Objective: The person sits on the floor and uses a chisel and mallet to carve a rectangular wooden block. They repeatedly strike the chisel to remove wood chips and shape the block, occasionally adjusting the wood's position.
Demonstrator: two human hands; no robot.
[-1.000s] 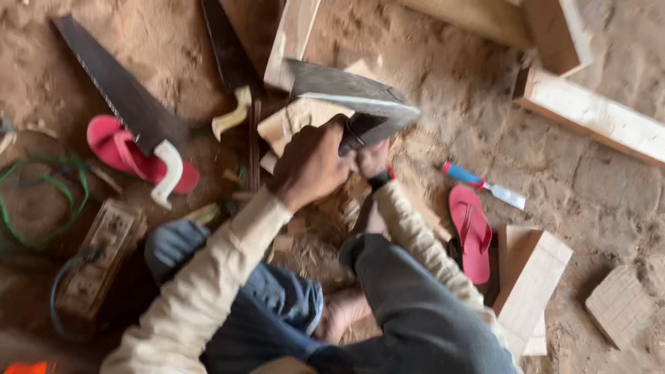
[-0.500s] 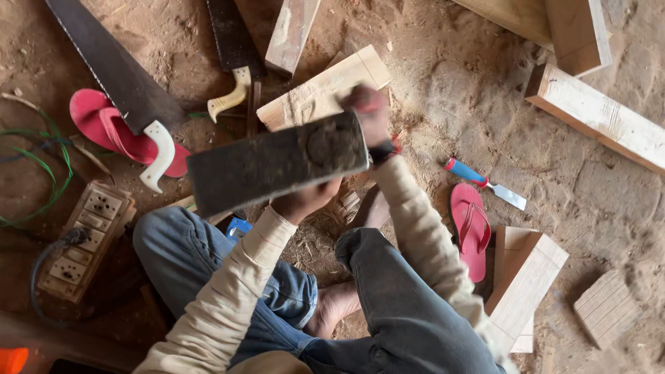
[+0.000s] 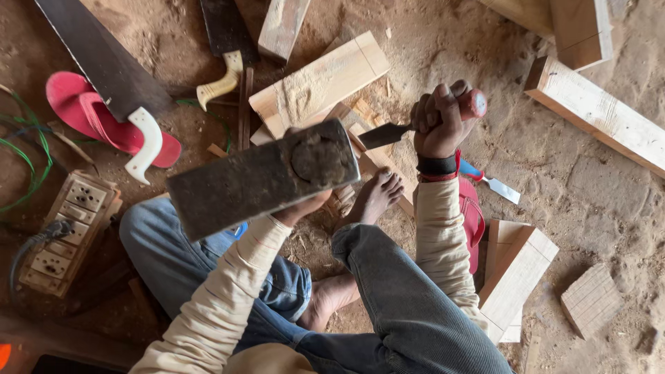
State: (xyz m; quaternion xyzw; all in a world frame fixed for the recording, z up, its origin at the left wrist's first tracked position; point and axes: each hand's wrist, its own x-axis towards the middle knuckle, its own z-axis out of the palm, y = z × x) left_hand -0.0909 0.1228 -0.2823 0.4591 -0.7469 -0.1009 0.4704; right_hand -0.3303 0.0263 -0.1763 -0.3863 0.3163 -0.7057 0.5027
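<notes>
Chisel (image 3: 388, 134) with a red handle sits in your right hand (image 3: 440, 121), which closes in a full fist around the handle, blade pointing toward your left and down at the notched wooden block (image 3: 325, 82) lying just beyond your bare foot (image 3: 374, 196). Your left hand (image 3: 301, 208), mostly hidden behind the tool it carries, grips a heavy dark mallet (image 3: 263, 179), raised between the camera and the work; how the fingers wrap it you cannot tell. To strike well, judge the swing so that the flat face meets the handle end squarely, keep the blade on the marked line, hold your right wrist firm, and let the foot pin the block near the cut; a glancing blow would likely skid toward your knuckles. Counted around your hands: two handsaws, one with a white grip (image 3: 104, 76) far beyond your left hand, one with a cream grip (image 3: 222, 41) just beyond the mallet; two red sandals, one (image 3: 104, 118) under the first saw, one (image 3: 472, 218) beneath your right forearm; a second chisel (image 3: 488, 181) with a blue handle close to your right wrist; one power strip (image 3: 62, 232) outside your left knee; several offcuts, including a long beam (image 3: 603, 114) beyond your right hand and two small blocks (image 3: 516, 277) (image 3: 590, 299) beside your right leg.
</notes>
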